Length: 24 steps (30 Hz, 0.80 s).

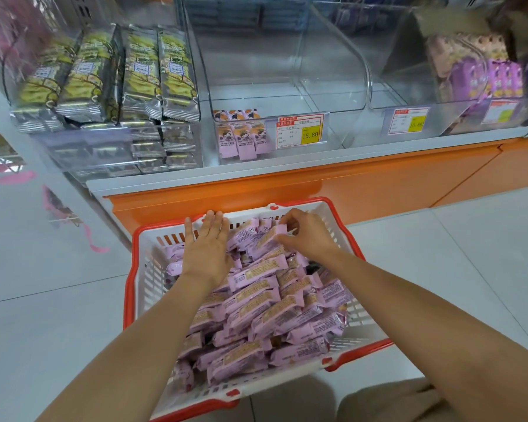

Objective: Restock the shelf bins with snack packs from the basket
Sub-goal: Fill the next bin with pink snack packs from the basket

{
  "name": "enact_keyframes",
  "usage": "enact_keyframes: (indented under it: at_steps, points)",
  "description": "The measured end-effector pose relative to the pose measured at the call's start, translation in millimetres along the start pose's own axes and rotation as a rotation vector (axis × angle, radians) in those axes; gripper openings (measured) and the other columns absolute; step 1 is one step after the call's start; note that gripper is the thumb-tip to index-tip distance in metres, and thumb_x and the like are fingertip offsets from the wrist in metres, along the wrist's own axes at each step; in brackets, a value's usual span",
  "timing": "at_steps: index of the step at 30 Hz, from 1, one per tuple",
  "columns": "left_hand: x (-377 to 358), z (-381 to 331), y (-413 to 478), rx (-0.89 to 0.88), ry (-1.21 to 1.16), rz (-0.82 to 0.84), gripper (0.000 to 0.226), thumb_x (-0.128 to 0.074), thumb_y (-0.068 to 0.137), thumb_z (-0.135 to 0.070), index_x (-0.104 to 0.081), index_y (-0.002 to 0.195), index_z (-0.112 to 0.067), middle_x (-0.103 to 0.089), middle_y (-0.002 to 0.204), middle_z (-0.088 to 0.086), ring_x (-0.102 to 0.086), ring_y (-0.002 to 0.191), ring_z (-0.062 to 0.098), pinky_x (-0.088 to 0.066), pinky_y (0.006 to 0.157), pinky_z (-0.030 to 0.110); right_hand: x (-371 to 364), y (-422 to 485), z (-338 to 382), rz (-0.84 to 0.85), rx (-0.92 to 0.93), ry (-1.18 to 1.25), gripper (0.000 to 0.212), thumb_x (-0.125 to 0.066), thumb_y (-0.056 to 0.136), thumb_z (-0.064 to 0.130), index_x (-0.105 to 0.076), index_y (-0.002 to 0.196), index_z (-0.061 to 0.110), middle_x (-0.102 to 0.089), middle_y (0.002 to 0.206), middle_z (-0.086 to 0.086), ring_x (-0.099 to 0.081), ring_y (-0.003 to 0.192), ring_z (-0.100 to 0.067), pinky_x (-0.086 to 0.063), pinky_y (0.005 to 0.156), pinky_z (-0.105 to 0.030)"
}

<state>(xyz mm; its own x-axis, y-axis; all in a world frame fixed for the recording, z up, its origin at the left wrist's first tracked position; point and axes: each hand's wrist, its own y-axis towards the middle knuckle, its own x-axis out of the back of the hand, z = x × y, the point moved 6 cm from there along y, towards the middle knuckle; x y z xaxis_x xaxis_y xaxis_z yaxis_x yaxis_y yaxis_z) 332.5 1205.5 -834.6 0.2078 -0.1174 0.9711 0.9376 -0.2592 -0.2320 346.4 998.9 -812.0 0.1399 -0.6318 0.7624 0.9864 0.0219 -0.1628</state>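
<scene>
Picking is the step in hand: your right hand [308,236] pinches one pink snack pack [269,239] between thumb and fingertips; your left hand [206,254] lies flat on the heap, fingers straight and together. Under your fingers the basket [128,287] holds dozens, too many to count. Next, lift the pack to the clear bin [287,86] beyond your fingertips, where three packs [243,138] show.
</scene>
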Motion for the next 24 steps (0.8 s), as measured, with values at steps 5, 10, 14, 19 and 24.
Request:
enact_keyframes:
  at_steps: [5,10,14,19,24]
  points:
    - [23.4,-9.5,1.0,-0.124,-0.414,-0.238,0.052,-0.045,0.101,-0.026,-0.035,0.152,-0.016,-0.028,0.16,0.007,-0.017,0.15,0.027,-0.004,0.122,0.042,29.0,-7.1,25.6,-0.093,0.097,0.196,0.025,-0.077,0.081,0.023,-0.063,0.101,0.018,-0.066,0.085,0.004,-0.06,0.072,-0.003,-0.05,0.065,-0.014]
    - [66.3,-36.1,-7.6,-0.224,-1.004,-0.226,0.043,-0.045,0.105,-0.028,-0.043,0.147,-0.018,-0.051,0.135,-0.007,-0.05,0.119,0.011,-0.038,0.097,0.025,51.8,-7.4,46.5,-0.178,0.167,0.374,0.018,-0.074,0.085,0.025,-0.067,0.097,0.014,-0.068,0.086,-0.008,-0.059,0.072,-0.008,-0.048,0.065,-0.018]
    - [85.3,-40.3,-7.0,-0.22,-1.203,-0.271,0.035,-0.05,0.103,-0.022,-0.052,0.137,-0.016,-0.063,0.12,0.001,-0.059,0.106,0.016,-0.046,0.088,0.027,69.5,-13.6,67.5,-0.182,0.208,0.518,0.032,-0.076,0.084,0.027,-0.061,0.111,0.016,-0.071,0.092,-0.008,-0.064,0.08,-0.013,-0.049,0.069,-0.017]
    - [100.8,-37.5,-5.6,-0.158,-1.378,-0.257,0.015,-0.047,0.103,-0.012,-0.058,0.111,-0.005,-0.062,0.09,0.011,-0.054,0.078,0.018,-0.045,0.074,0.025,86.6,-26.1,84.9,-0.091,0.261,0.53,0.049,-0.076,0.083,0.021,-0.049,0.125,0.016,-0.067,0.104,-0.006,-0.065,0.096,-0.019,-0.053,0.085,-0.028]
    - [120.2,-35.5,-7.5,-0.143,-1.498,-0.291,0.019,-0.045,0.104,-0.01,-0.058,0.108,0.003,-0.067,0.106,0.019,-0.062,0.097,0.029,-0.05,0.084,0.025,89.0,-41.6,86.2,0.022,0.32,0.373,0.047,-0.079,0.08,0.017,-0.05,0.117,0.016,-0.064,0.101,-0.006,-0.061,0.092,-0.024,-0.051,0.084,-0.042]
